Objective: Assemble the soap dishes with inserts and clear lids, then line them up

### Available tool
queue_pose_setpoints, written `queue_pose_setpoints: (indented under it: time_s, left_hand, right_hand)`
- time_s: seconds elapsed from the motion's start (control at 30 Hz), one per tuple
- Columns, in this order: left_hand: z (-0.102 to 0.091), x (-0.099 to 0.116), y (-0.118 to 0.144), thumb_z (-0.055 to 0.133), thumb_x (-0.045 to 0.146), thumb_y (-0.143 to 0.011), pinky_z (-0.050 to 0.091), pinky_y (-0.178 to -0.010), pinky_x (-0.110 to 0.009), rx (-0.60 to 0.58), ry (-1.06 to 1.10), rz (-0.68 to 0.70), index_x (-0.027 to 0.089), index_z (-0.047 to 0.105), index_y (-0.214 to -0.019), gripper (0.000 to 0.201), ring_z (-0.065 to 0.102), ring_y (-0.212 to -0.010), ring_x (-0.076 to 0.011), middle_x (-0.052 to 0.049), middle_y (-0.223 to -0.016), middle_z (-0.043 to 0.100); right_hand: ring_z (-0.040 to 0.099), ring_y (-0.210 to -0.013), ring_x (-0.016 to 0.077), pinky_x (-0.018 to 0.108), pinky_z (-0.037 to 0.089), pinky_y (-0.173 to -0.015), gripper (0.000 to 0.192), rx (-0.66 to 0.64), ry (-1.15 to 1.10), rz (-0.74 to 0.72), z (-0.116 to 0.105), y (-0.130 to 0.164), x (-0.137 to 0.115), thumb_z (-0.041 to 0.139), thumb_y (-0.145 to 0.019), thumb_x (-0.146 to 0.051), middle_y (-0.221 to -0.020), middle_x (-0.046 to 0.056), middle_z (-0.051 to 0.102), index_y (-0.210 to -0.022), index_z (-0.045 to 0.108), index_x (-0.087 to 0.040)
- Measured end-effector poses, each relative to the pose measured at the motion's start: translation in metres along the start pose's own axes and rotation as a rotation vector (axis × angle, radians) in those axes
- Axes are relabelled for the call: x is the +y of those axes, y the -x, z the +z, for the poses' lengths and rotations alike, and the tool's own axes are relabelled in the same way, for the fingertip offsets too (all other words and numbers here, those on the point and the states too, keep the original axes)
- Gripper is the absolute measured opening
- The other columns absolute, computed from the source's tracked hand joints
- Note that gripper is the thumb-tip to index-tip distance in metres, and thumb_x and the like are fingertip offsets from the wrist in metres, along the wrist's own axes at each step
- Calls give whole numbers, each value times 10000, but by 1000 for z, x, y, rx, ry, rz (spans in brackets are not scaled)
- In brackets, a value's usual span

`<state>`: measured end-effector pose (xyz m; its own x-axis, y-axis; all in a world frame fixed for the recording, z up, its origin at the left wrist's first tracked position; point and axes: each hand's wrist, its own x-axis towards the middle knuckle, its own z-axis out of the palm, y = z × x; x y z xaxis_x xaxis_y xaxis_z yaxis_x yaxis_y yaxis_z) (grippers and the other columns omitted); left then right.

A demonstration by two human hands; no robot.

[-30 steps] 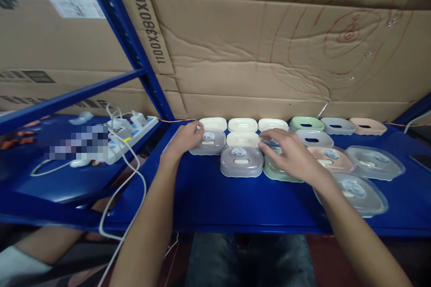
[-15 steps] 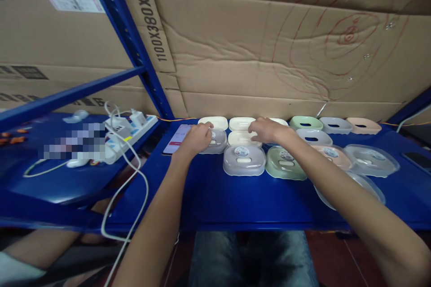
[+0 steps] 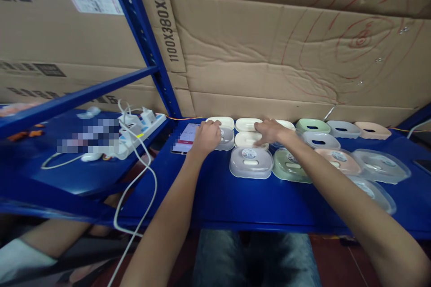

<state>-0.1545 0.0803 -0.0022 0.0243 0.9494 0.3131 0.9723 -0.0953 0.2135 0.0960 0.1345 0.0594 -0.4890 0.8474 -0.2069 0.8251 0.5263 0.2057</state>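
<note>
My left hand [image 3: 206,136] is closed over the left end of a clear-lidded grey soap box [image 3: 226,138] in the second row. My right hand [image 3: 272,131] lies with bent fingers on the right end of a cream soap box [image 3: 245,139] beside it; whether it grips is unclear. In front stand a grey lidded box [image 3: 251,162] and a green lidded box [image 3: 290,166]. Cream dishes [image 3: 247,123] line the back.
A phone [image 3: 186,138] lies left of my left hand on the blue shelf [image 3: 235,202]. Green, grey and pink dishes [image 3: 341,128] and clear-lidded boxes [image 3: 380,165] sit to the right. A power strip with cables [image 3: 134,132] lies on the left shelf. Cardboard stands behind.
My right hand left the green lidded box and went back and left to the cream box. My left hand closed further over the clear-lidded box, and the phone came into view.
</note>
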Motion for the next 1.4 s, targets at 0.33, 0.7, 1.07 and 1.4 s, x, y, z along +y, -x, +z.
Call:
queue_pose_setpoints:
  time_s: [0.33,0.7,1.07,1.4]
  left_hand:
    - [0,1,0,413,196,-1057,504,-1107,-529,17,-13,-18,133,722,-1432,490,664,-1309,-402,-210,-1399,744]
    - [-3,1,0,386,191,-1073,493,-1119,-527,17,-36,-27,89,713,-1440,502,656,-1311,-404,-231,-1384,742]
    - [-3,0,-1,372,240,-1104,491,-1158,-539,80,16,-23,117,741,-1345,458,669,-1309,-377,-211,-1327,767]
    - [-29,69,16,787,442,-954,548,-1182,-459,129,1583,12,203,692,-1309,438,699,-1386,-336,-146,-1359,772]
  right_hand:
    - [699,-1268,386,397,528,-972,630,141,-20,-33,14,4,7,808,-971,-460,-1211,224,798,-1441,651,-71]
    - [624,-1317,407,486,499,-1102,489,359,-11,-73,17,15,12,740,-1014,-416,-1365,270,669,-1352,697,-67]
    - [725,-981,254,356,521,-898,186,514,-407,-127,21,20,34,571,-1080,-319,-1096,97,793,-1169,678,-195]
    - [649,-811,186,304,516,-701,567,601,-1288,-212,-10,45,17,802,-827,-750,-935,35,743,-979,643,-228]
